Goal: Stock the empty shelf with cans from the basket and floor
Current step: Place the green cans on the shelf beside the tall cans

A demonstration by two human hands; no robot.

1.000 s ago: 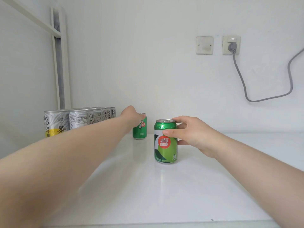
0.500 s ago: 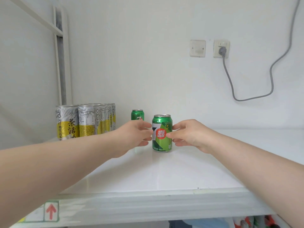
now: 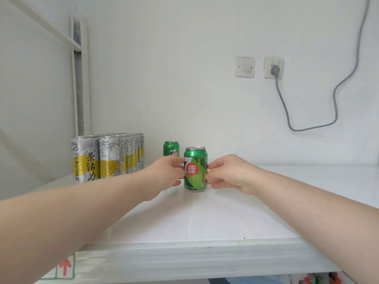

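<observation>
near green aluminium soda can: upright, long axis vertical, mid white shelf | left hand: fingertips on its left side, loosely curled | right hand: fingertips on right side, equally near | second green can: farther back-left

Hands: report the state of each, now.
Left hand: fingertips on the front green can's left side, closed on it.
Right hand: fingertips on its right side, also closed on it.

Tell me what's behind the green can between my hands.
Behind the front green can, slightly left, stands another green can. Its lower part is hidden by the left hand.
</observation>
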